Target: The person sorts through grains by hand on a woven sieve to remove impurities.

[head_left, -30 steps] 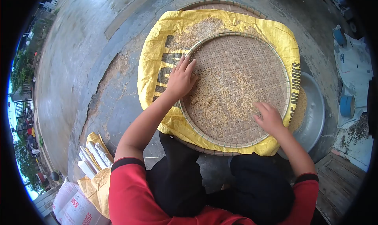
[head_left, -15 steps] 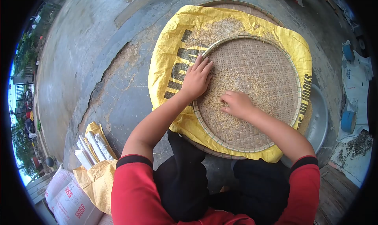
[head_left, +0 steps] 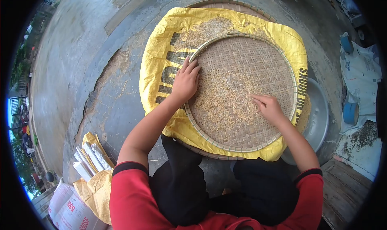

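A round woven tray [head_left: 250,54] lies on a yellow sack [head_left: 155,65] with black lettering. Unhusked grains [head_left: 221,105] are spread over the tray's left and middle. My left hand [head_left: 186,80] rests on the tray's left rim, its fingers apart and reaching over the edge. Over the right part of the grains is my right hand [head_left: 267,106], thumb and fingertips drawn together, index finger pointing left; whatever is between the fingertips is too small to make out. More grain and pale husks [head_left: 211,30] lie on the sack beyond the tray.
Another woven tray [head_left: 238,5] shows beneath the sack. At the right are a metal basin [head_left: 318,117] and blue tape rolls [head_left: 350,113]. White sacks [head_left: 72,208] and a yellow bag [head_left: 96,191] with rolled sheets stand at the lower left. The concrete floor [head_left: 96,61] is cracked.
My right hand has moved right across the tray, away from my left hand. My left hand stays at the rim. The whole view has shifted slightly, with the tray now further left.
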Available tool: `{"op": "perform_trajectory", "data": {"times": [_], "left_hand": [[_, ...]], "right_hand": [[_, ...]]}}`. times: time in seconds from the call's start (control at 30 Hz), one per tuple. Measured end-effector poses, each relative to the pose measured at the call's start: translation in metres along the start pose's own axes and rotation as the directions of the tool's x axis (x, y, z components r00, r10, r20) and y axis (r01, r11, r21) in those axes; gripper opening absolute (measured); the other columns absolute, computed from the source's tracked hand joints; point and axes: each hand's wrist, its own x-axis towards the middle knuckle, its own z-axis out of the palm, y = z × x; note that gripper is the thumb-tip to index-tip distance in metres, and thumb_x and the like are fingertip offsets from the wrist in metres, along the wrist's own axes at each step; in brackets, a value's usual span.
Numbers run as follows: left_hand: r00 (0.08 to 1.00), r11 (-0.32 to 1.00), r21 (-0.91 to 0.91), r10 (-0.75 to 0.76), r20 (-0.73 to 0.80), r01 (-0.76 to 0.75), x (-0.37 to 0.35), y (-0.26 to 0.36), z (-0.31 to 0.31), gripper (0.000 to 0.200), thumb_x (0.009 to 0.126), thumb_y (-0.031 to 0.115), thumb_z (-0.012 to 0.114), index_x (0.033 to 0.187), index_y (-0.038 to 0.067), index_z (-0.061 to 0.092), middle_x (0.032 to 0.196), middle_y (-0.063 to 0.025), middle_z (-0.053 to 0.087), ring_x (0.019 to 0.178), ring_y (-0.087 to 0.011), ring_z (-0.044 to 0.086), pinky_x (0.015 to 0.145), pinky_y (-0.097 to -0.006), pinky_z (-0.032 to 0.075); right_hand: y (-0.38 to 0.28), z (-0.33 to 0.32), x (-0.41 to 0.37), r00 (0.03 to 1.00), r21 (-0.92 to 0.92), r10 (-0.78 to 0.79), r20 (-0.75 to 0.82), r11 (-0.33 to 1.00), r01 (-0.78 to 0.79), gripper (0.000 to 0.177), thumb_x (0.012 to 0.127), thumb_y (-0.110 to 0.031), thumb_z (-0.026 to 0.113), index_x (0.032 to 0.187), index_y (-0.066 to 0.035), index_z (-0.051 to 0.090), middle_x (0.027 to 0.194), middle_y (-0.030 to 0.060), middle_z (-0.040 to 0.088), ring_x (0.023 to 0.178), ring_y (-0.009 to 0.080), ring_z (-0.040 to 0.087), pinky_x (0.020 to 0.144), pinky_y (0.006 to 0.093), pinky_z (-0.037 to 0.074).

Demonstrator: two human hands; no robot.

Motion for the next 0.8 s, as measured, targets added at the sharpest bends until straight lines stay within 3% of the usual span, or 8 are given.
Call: {"op": "perform_trajectory", "data": {"times": [0.17, 0.27, 0.37, 0.47, 0.63, 0.67, 0.73, 0.8], "left_hand": [[0.998, 0.997, -0.075, 0.013, -0.058, -0.017, 0.001, 0.000, -0.002, 0.032, 0.088, 0.008, 0.049, 0.119, 0.006, 0.052, 0.132, -0.0125, 0.046, 0.132, -0.0344, 0.031, 0.101, -0.0435, 0.035], [0.998, 0.972, -0.235, -0.016, -0.064, 0.001, 0.000, 0.005, -0.014, 0.039, 0.088, 0.007, 0.051, 0.126, 0.005, 0.046, 0.136, -0.0155, 0.041, 0.131, -0.0365, 0.031, 0.103, -0.0422, 0.034], [0.954, 0.957, -0.243, -0.210, -0.215, 0.156, 0.001, 0.007, -0.021, 0.048, 0.085, 0.013, 0.059, 0.129, 0.003, 0.043, 0.143, -0.0211, 0.029, 0.134, -0.0376, 0.026, 0.108, -0.0426, 0.027], [0.943, 0.942, 0.117, -0.325, 0.069, 0.316, -0.003, 0.005, -0.025, 0.048, 0.083, 0.015, 0.061, 0.126, 0.001, 0.046, 0.143, -0.0238, 0.028, 0.135, -0.0381, 0.022, 0.108, -0.0448, 0.024], [0.938, 0.906, -0.298, -0.337, -0.085, 0.299, 0.000, -0.019, -0.015, 0.031, 0.081, 0.011, 0.058, 0.108, -0.005, 0.054, 0.125, -0.0256, 0.049, 0.114, -0.0384, 0.050, 0.096, -0.0406, 0.040], [0.826, 0.734, -0.388, -0.535, 0.176, 0.558, 0.014, 0.007, -0.056, 0.026, 0.082, 0.009, 0.058, 0.104, -0.003, 0.054, 0.101, -0.0181, 0.060, 0.090, -0.0262, 0.061, 0.080, -0.0354, 0.049], [0.819, 0.392, -0.779, -0.513, 0.257, 0.490, 0.027, 0.039, -0.107, 0.022, 0.086, 0.011, 0.058, 0.106, 0.004, 0.051, 0.079, -0.0035, 0.059, 0.072, -0.0108, 0.059, 0.061, -0.0230, 0.049], [0.867, 0.370, -0.837, -0.448, 0.219, 0.403, 0.036, 0.080, -0.157, 0.035, 0.088, 0.014, 0.060, 0.119, 0.004, 0.048, 0.084, -0.0064, 0.060, 0.072, -0.0130, 0.060, 0.064, -0.0267, 0.052]], "right_hand": [[0.022, -0.020, -0.032, 0.948, 0.162, 0.317, 0.004, 0.936, -0.314, 0.028, 0.085, -0.005, 0.056, 0.112, -0.006, 0.062, 0.092, 0.0140, 0.064, 0.082, 0.0290, 0.062, 0.074, 0.0362, 0.050], [0.039, -0.031, -0.049, 0.928, -0.249, -0.133, -0.349, 0.968, 0.045, 0.033, 0.084, -0.007, 0.057, 0.117, -0.005, 0.058, 0.098, 0.0152, 0.062, 0.088, 0.0309, 0.060, 0.079, 0.0387, 0.048], [0.049, -0.051, -0.064, 0.764, -0.339, 0.037, -0.644, 0.881, -0.329, 0.035, 0.084, -0.017, 0.060, 0.117, -0.006, 0.056, 0.097, 0.0157, 0.061, 0.091, 0.0320, 0.060, 0.080, 0.0401, 0.048], [0.062, -0.059, -0.078, 0.741, -0.237, 0.527, -0.416, 0.724, -0.648, 0.030, 0.085, -0.022, 0.059, 0.110, -0.005, 0.059, 0.093, 0.0149, 0.061, 0.086, 0.0316, 0.061, 0.075, 0.0410, 0.049], [0.102, -0.040, -0.076, 0.770, -0.376, 0.422, -0.479, 0.694, -0.614, 0.026, 0.088, -0.030, 0.053, 0.094, -0.006, 0.060, 0.084, 0.0159, 0.064, 0.077, 0.0349, 0.063, 0.068, 0.0451, 0.050], [0.095, -0.043, -0.070, 0.760, -0.366, 0.429, -0.488, 0.690, -0.624, 0.026, 0.088, -0.030, 0.053, 0.094, -0.006, 0.060, 0.084, 0.0159, 0.064, 0.077, 0.0349, 0.063, 0.068, 0.0451, 0.050], [0.072, -0.049, -0.057, 0.703, -0.328, 0.591, -0.396, 0.623, -0.710, 0.025, 0.088, -0.028, 0.053, 0.099, -0.006, 0.058, 0.085, 0.0176, 0.064, 0.080, 0.0353, 0.063, 0.070, 0.0454, 0.049], [0.093, -0.041, -0.050, 0.725, -0.260, 0.551, -0.412, 0.692, -0.674, 0.025, 0.088, -0.028, 0.053, 0.100, -0.006, 0.057, 0.085, 0.0184, 0.064, 0.080, 0.0360, 0.062, 0.070, 0.0458, 0.049]]}}
